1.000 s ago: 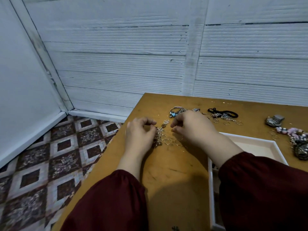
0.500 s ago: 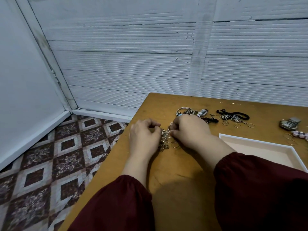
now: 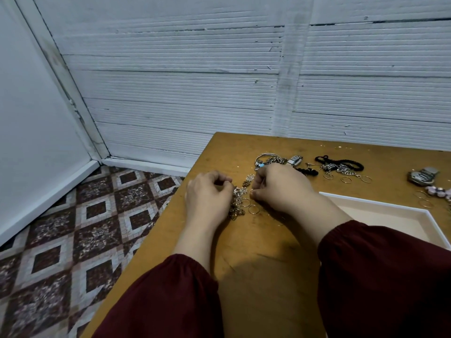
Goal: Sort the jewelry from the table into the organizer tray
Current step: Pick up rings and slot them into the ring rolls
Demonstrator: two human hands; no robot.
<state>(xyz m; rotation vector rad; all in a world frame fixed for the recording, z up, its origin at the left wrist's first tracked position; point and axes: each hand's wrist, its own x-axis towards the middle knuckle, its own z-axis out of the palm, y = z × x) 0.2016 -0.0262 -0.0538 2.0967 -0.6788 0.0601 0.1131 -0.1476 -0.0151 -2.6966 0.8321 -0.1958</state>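
A tangled gold chain cluster (image 3: 237, 203) lies on the wooden table (image 3: 256, 264) between my hands. My left hand (image 3: 207, 198) has its fingers curled against the left side of that cluster and holds it. My right hand (image 3: 280, 189) pinches a thin gold ring (image 3: 251, 191) at the fingertips, just right of the cluster. Two more loose gold rings (image 3: 253, 209) lie beside the chain. The white organizer tray (image 3: 380, 206) sits to the right, partly hidden by my right sleeve.
Farther back lie a silver bracelet with a blue bead (image 3: 264, 161), black hair ties (image 3: 341, 163), a silver chain with rings (image 3: 341, 172), a metal clip (image 3: 423, 175) and pink beads (image 3: 439, 191). The table's left edge drops to a tiled floor (image 3: 73, 228).
My right hand has drawn in to the chain cluster and now pinches a ring. The view has swung left, so the tray sits farther right.
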